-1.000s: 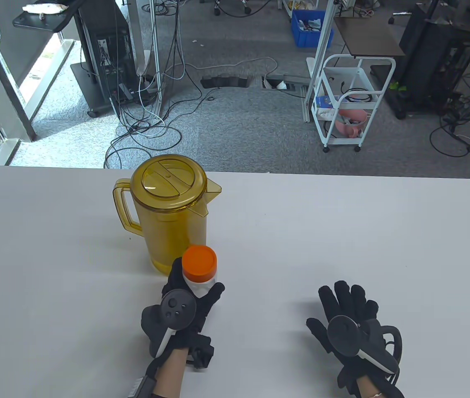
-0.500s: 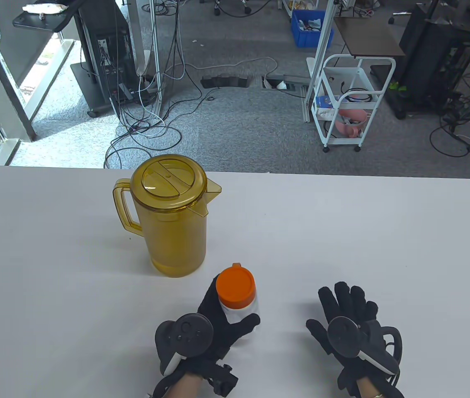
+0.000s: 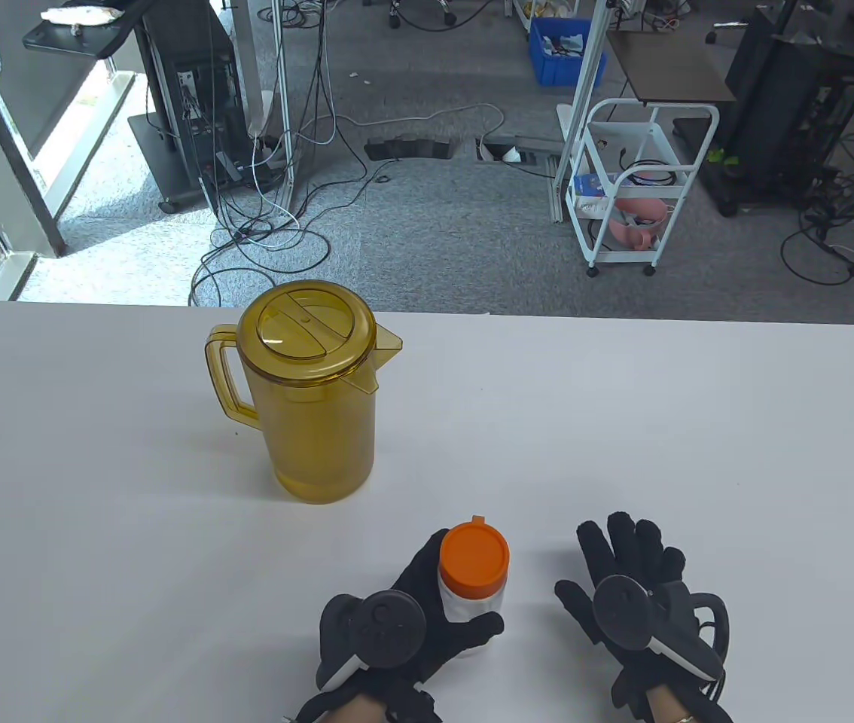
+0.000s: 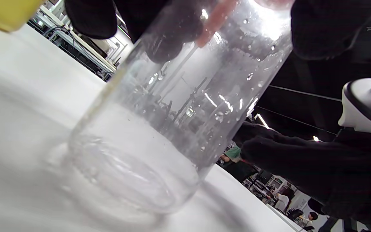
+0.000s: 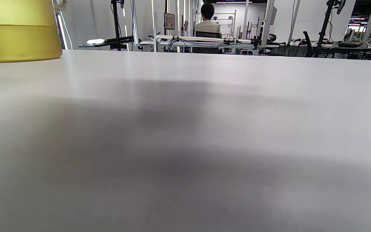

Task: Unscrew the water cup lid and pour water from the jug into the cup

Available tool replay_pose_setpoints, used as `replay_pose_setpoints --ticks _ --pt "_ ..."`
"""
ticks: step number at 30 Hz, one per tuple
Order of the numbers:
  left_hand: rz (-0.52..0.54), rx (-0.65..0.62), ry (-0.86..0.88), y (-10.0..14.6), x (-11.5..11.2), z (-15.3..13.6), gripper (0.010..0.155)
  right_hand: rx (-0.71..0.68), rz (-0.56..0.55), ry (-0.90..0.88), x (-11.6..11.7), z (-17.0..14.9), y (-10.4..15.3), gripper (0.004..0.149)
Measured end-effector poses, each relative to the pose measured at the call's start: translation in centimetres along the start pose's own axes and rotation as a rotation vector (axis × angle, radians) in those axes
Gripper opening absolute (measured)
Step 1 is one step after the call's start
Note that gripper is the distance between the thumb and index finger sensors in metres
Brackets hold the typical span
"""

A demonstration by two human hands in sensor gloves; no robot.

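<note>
A clear water cup (image 3: 474,595) with an orange screw lid (image 3: 474,556) stands near the table's front edge. My left hand (image 3: 427,610) grips its body, fingers and thumb wrapped round it. In the left wrist view the clear cup (image 4: 179,109) fills the middle, its base on the table. The amber jug (image 3: 314,392), lid on and handle to the left, stands behind and to the left; the jug (image 5: 18,30) shows at the top left of the right wrist view. My right hand (image 3: 634,561) lies flat on the table just right of the cup, fingers spread, holding nothing.
The white table (image 3: 660,437) stretches wide to the right and back of the hands. Its far edge runs behind the jug. Beyond it stand a white cart (image 3: 638,188) and floor cables.
My left hand has slid the cup from in front of the jug to the right and toward me, close to the right hand. The right hand has stayed still.
</note>
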State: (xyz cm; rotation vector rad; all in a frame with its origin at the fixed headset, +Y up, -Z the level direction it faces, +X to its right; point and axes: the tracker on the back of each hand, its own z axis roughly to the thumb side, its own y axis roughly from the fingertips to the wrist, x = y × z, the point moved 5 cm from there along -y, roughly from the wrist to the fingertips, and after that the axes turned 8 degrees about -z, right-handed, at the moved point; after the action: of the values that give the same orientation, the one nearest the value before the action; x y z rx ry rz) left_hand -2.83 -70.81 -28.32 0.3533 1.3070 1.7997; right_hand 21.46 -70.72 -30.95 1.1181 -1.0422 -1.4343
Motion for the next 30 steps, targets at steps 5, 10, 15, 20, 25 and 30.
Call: replay_pose_setpoints --ticks 5,10,15,20,25,30 --pt "-0.008 -0.014 -0.036 -0.1 -0.4 0.4 0.111 -0.003 -0.003 0.005 0.0 0.1 0.0 0.078" --pt "-0.011 -0.026 -0.054 0.0 -0.7 0.6 0.112 -0.002 0.001 0.004 0.0 0.1 0.0 0.078" --pt "-0.009 -0.041 -0.078 0.0 -1.1 0.7 0.112 0.014 -0.009 -0.007 -0.3 -0.2 0.2 0.078" --pt "-0.029 -0.03 -0.051 0.0 -1.2 0.6 0.113 -0.007 -0.137 -0.16 -4.5 0.3 0.4 0.079" --pt "-0.034 -0.029 -0.049 0.0 -1.3 0.6 0.113 -0.211 -0.301 -0.344 -12.1 5.0 0.5 0.074" --pt "-0.035 -0.024 -0.048 0.0 -1.3 0.5 0.113 -0.275 0.108 -0.091 -14.8 12.2 -2.2 0.085"
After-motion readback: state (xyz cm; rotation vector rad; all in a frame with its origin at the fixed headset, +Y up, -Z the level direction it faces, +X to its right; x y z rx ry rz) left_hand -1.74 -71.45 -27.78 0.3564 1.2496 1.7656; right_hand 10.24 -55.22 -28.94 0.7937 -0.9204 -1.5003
